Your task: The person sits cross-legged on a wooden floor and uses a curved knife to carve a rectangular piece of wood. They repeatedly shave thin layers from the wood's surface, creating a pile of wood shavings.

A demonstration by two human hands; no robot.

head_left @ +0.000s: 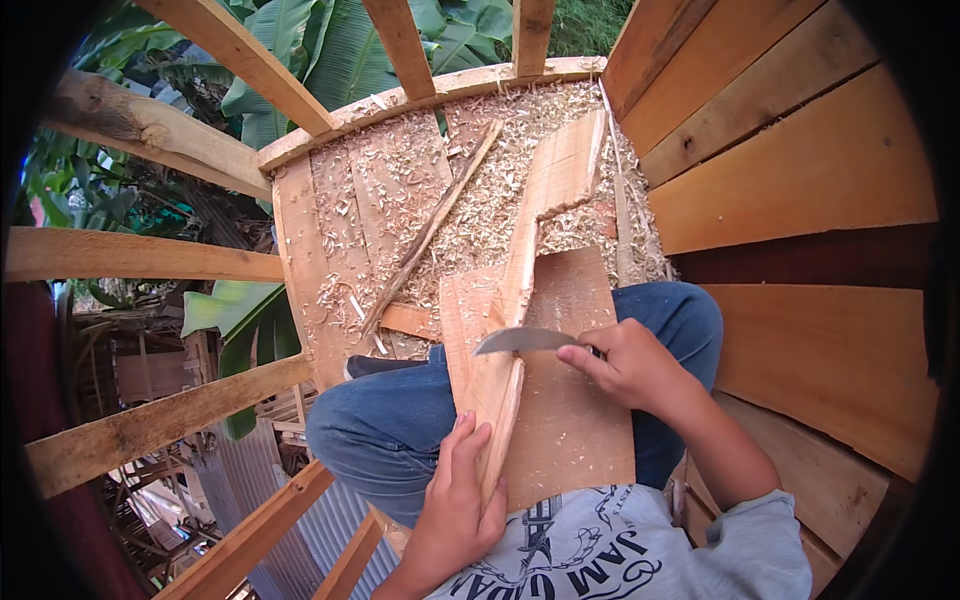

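My right hand (632,364) grips the handle of a curved-blade knife (524,341), whose blade lies across a long narrow wooden piece (519,270). That piece stands on edge and runs from my lap out over the floor. My left hand (458,500) holds its near end against a flat board (560,420) resting on my knees. I sit in blue jeans with both legs bent.
Wood shavings (480,200) cover the plank floor (300,260) ahead, with a thin stick (430,230) lying on it. A plank wall (800,180) rises at the right. Open wooden rails (150,420) at the left look over banana leaves and a corrugated metal roof (240,470) below.
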